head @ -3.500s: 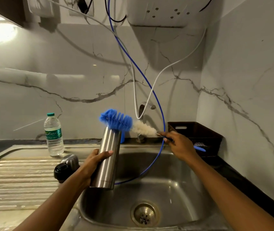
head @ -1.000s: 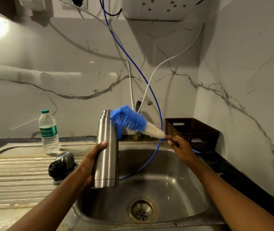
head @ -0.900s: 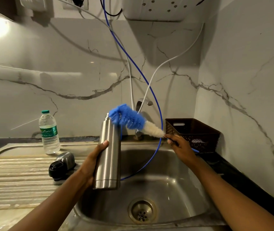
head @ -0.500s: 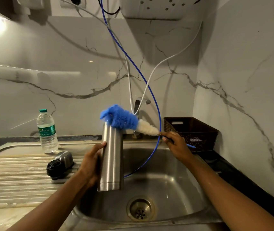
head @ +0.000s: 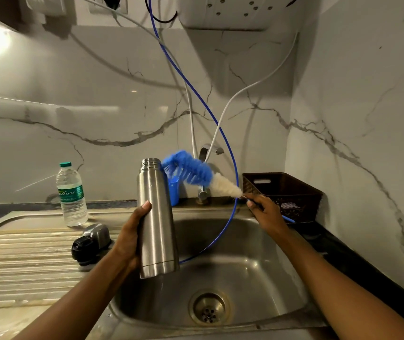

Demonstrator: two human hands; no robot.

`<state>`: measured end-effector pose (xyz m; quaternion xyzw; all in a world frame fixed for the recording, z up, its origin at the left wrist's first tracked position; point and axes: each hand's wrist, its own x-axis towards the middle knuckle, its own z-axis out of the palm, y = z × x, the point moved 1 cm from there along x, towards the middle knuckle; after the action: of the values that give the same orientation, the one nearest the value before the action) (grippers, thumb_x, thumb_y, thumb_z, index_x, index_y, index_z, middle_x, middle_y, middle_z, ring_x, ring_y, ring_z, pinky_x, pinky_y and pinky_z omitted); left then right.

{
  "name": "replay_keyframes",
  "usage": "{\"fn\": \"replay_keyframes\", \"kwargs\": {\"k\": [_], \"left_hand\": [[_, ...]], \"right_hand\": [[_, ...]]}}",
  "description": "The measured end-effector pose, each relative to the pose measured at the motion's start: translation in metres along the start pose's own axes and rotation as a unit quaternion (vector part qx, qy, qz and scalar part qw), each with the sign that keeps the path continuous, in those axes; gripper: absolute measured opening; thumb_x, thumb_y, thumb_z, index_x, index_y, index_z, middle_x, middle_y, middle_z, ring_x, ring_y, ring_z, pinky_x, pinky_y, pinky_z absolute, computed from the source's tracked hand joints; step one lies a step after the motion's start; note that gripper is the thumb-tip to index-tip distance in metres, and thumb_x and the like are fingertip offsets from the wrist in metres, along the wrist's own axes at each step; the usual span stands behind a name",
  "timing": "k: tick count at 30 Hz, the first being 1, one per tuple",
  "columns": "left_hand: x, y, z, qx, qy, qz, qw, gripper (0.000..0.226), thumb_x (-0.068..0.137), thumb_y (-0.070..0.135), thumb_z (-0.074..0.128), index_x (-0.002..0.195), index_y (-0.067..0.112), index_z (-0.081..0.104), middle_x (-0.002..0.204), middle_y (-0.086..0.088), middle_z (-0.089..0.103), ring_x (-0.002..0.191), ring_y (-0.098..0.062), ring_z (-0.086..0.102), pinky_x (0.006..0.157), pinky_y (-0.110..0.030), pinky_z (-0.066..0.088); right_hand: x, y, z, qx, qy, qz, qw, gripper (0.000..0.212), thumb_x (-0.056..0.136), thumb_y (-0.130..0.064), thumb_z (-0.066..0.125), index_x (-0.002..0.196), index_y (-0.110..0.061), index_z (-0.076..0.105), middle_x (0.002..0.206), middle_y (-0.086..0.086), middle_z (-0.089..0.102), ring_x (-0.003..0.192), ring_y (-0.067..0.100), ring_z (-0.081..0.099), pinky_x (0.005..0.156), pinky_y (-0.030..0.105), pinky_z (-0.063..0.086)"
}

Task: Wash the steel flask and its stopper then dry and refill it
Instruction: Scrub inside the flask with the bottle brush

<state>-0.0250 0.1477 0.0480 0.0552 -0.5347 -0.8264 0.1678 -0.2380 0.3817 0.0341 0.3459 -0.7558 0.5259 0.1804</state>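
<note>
- Over the sink (head: pixel 250 271) basin, left side: steel flask (head: pixel 156 217), upright with a slight tilt, mouth open, threaded neck bare.
- Left hand (head: pixel 128 239) wrapped round flask's lower half from its left, thumb up on the front, fingers hidden behind; clamped firmly on flask.
- Right of flask mouth: bottle brush (head: pixel 197 174), blue bristles at the tip, white fluffy part nearer the handle; angled down to the right, blue tip just beside flask's rim, outside the mouth; touching or not, cannot tell.
- Right hand (head: pixel 266 213) over sink's back right corner, fingers closed on brush's thin handle; blue handle end sticking out past the hand.
- Left of sink, on the ribbed draining board (head: pixel 24 256): stopper (head: pixel 90 242), black cap end plus grey steel part, lying on its side, well apart from flask.
- Behind stopper, further left of sink: plastic water bottle (head: pixel 71 195), green cap and label, standing upright, cap on.
- Behind sink, centre: tap (head: pixel 206 173), partly hidden by brush; small blue holder (head: pixel 173 190) just beside flask's right edge, behind it.
- Blue hose (head: pixel 196 94) down from above, looping into sink behind flask; white hose (head: pixel 230 104) running to tap.
- Right of sink: dark basket (head: pixel 287 190) on the black counter, contents too unclear to tell.
- Sink drain (head: pixel 208 309) below flask, to the right, uncovered.
</note>
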Motion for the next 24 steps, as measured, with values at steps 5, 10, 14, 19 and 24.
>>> {"fn": "replay_keyframes", "kwargs": {"k": [5, 10, 14, 19, 24], "left_hand": [[-0.001, -0.002, 0.0, 0.006, -0.004, -0.013, 1.0, 0.098, 0.031, 0.051, 0.089, 0.11, 0.001, 0.061, 0.074, -0.016, 0.07, 0.057, -0.025, 0.068, 0.05, -0.034, 0.057], [0.002, -0.006, -0.001, 0.017, -0.024, -0.006, 1.0, 0.113, 0.021, 0.051, 0.09, 0.117, 0.0, 0.057, 0.083, -0.019, 0.07, 0.064, -0.028, 0.069, 0.054, -0.036, 0.057], [0.006, -0.005, -0.007, 0.004, -0.036, -0.009, 0.999, 0.108, 0.035, 0.051, 0.083, 0.124, -0.003, 0.054, 0.091, -0.022, 0.068, 0.065, -0.029, 0.068, 0.056, -0.036, 0.057], [0.004, -0.008, -0.002, -0.006, -0.064, -0.034, 0.997, 0.119, 0.02, 0.053, 0.092, 0.12, 0.0, 0.056, 0.088, -0.019, 0.069, 0.063, -0.027, 0.068, 0.055, -0.037, 0.058], [0.004, 0.0, -0.003, -0.012, -0.05, -0.014, 0.999, 0.114, 0.012, 0.054, 0.091, 0.107, 0.0, 0.06, 0.072, -0.018, 0.069, 0.053, -0.025, 0.067, 0.048, -0.034, 0.057]], "right_hand": [[0.0, -0.019, 0.0, 0.034, -0.021, -0.019, 0.999, 0.028, 0.093, -0.007, 0.054, 0.113, -0.025, 0.06, 0.101, 0.003, 0.059, 0.092, 0.005, 0.054, 0.077, 0.006, 0.043], [0.0, -0.025, 0.006, 0.047, -0.033, -0.019, 0.998, 0.028, 0.093, -0.008, 0.053, 0.117, -0.021, 0.061, 0.101, -0.002, 0.058, 0.094, 0.005, 0.056, 0.08, 0.013, 0.047], [-0.005, -0.009, -0.013, 0.032, -0.023, 0.007, 0.999, 0.029, 0.093, -0.008, 0.053, 0.111, -0.031, 0.058, 0.101, -0.012, 0.056, 0.095, -0.002, 0.053, 0.083, 0.012, 0.04], [0.0, -0.022, 0.018, 0.024, -0.059, -0.04, 0.997, 0.028, 0.093, -0.01, 0.054, 0.117, -0.022, 0.061, 0.094, -0.002, 0.057, 0.095, 0.017, 0.056, 0.084, 0.027, 0.047], [-0.005, -0.005, -0.001, 0.042, -0.025, 0.012, 0.999, 0.03, 0.092, -0.005, 0.054, 0.11, -0.028, 0.059, 0.106, 0.003, 0.059, 0.097, 0.009, 0.055, 0.086, 0.016, 0.046]]}}
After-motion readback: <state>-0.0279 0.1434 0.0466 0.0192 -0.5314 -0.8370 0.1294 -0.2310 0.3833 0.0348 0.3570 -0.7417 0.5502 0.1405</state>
